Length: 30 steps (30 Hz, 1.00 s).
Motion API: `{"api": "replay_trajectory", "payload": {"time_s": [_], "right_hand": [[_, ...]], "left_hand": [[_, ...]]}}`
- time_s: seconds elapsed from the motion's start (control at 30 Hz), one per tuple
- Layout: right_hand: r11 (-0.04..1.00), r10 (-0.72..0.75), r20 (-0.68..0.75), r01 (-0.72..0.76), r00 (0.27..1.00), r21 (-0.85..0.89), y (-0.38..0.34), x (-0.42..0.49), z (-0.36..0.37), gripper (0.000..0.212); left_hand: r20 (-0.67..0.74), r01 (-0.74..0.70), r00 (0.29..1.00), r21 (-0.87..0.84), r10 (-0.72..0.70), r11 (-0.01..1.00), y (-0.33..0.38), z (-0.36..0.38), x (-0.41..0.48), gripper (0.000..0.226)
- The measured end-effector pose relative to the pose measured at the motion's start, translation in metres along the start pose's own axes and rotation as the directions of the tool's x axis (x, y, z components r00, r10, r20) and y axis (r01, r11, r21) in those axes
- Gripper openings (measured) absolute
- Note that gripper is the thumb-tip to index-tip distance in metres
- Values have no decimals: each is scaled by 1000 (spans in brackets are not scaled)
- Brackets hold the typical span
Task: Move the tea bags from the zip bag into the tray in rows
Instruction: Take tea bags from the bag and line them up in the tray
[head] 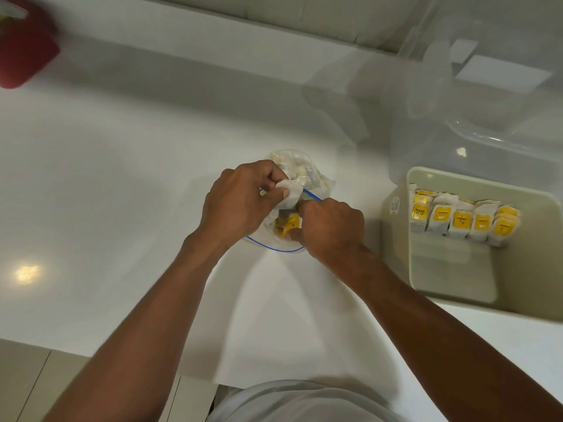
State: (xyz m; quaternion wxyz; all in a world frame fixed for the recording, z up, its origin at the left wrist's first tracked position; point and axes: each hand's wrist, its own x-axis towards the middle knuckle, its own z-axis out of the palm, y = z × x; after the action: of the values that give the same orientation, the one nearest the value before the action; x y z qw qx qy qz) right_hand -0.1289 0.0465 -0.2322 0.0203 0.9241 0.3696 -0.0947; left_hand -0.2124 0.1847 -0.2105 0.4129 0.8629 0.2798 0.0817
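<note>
At the middle of the countertop [122,178] the zip bag [304,169] opens toward the person, the left hand [240,202] pinching a white tea bag [289,190] at its mouth while the right hand [330,226], nearer the tray [451,269] at the right edge, curls among yellow-tagged tea bags [288,228], grip unclear.

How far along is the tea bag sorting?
Done: one row of yellow-and-white tea bags stands at the far end of the beige plastic tray. In hand: the left hand pinches a white packet; the right hand grips a yellow-tagged packet inside the clear blue-edged zip bag. Left: more packets in the bag.
</note>
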Motion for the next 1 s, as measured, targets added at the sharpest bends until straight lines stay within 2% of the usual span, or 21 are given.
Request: {"api": "replay_trajectory", "payload": {"time_s": [0.13,0.23,0.33,0.5,0.6,0.73,0.87,1.0], "right_hand": [[985,65,-47,-56,997,163,4,-4,0,27],[940,94,-47,-73,994,335,5,-6,-4,25],[900,97,-52,-65,994,431,10,-7,-9,22],[755,79,-20,-47,997,654,18,-5,-17,30],[734,72,-59,-13,996,679,22,-4,-22,29],[781,11,-54,25,998,624,25,-7,-30,33],[671,-17,92,-57,996,740,31,-6,-38,43],[649,-22,62,-33,998,760,36,-8,-46,46]], "left_hand": [[4,-1,1000,2,1,1000,-1,0,-1,8],[8,-5,1000,12,4,1000,-1,1,-3,7],[-17,-30,999,21,30,999,1,3,-5,5],[-82,-54,995,47,58,997,3,-2,-5,5],[-83,-57,995,39,60,998,3,-3,-6,8],[-67,-51,996,44,54,998,5,-4,-7,4],[-51,-56,997,62,59,996,8,-3,-8,4],[-25,-51,998,43,52,998,8,-3,-7,10]]}}
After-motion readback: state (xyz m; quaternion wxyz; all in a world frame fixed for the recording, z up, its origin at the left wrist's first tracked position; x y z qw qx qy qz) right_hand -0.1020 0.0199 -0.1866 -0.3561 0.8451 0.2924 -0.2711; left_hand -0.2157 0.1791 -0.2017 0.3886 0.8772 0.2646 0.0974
